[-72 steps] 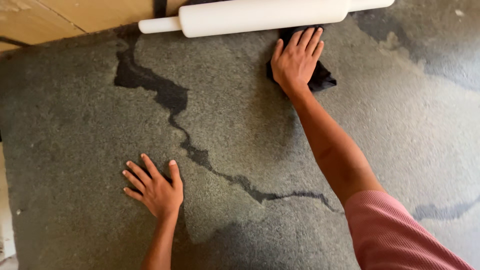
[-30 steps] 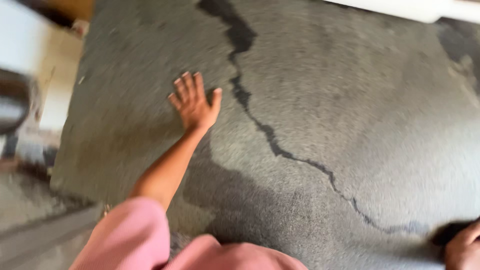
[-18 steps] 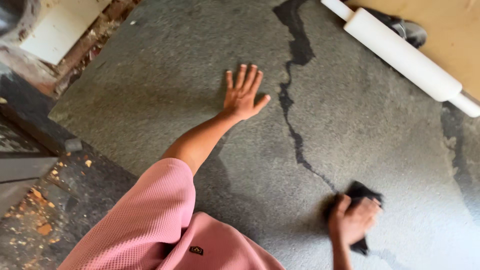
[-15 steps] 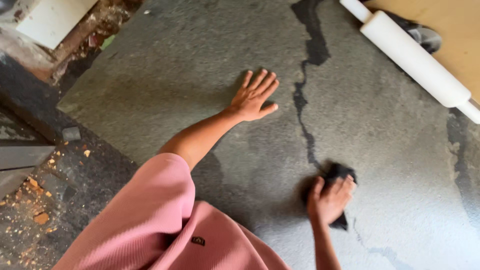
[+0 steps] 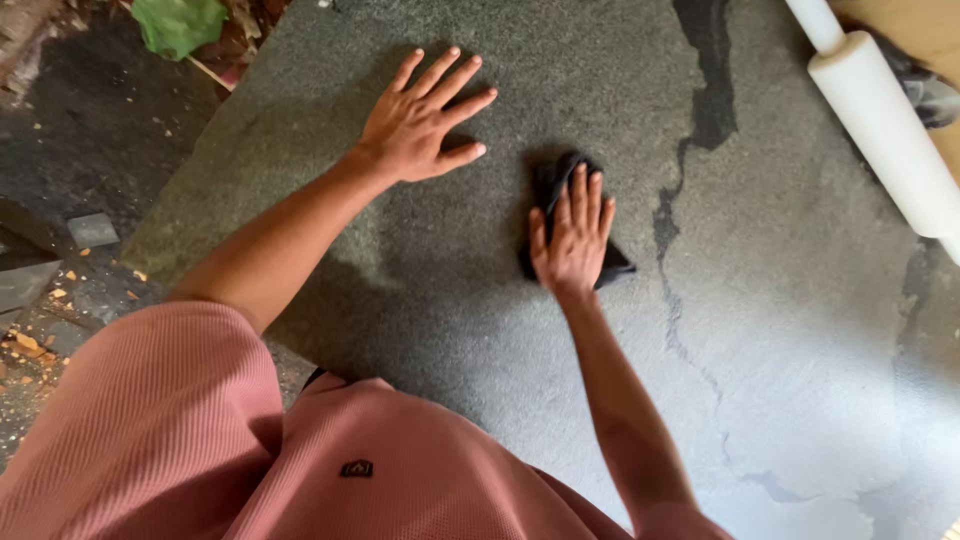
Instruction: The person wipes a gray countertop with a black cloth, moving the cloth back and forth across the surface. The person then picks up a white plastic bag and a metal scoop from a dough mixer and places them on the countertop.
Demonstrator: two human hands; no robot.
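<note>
Now, cloth: small and black, bunched on the grey slab, just left of the dark crack; most of it is hidden under the right hand.

Right hand: flat on the cloth, fingers together and straight, pressing down rather than gripping; nothing is clasped in it.

Cloth to hand: directly beneath the palm, with one corner showing at the fingertips and another at the wrist side toward the crack. Its visible long run follows the line of the fingers, pointing away from the person.

Left hand: spread open, palm down on bare slab, further left of the crack than the cloth and a little beyond it; it holds nothing.

Nearer hand: the right, which touches the cloth; the left lies close by but apart from it.

Roller: white, lying aslant well right of the crack, at the slab's far edge.

Leaf: green, off the slab, far left of the crack amid debris.

Sleeve: pink, ribbed, nearest the camera.
</note>
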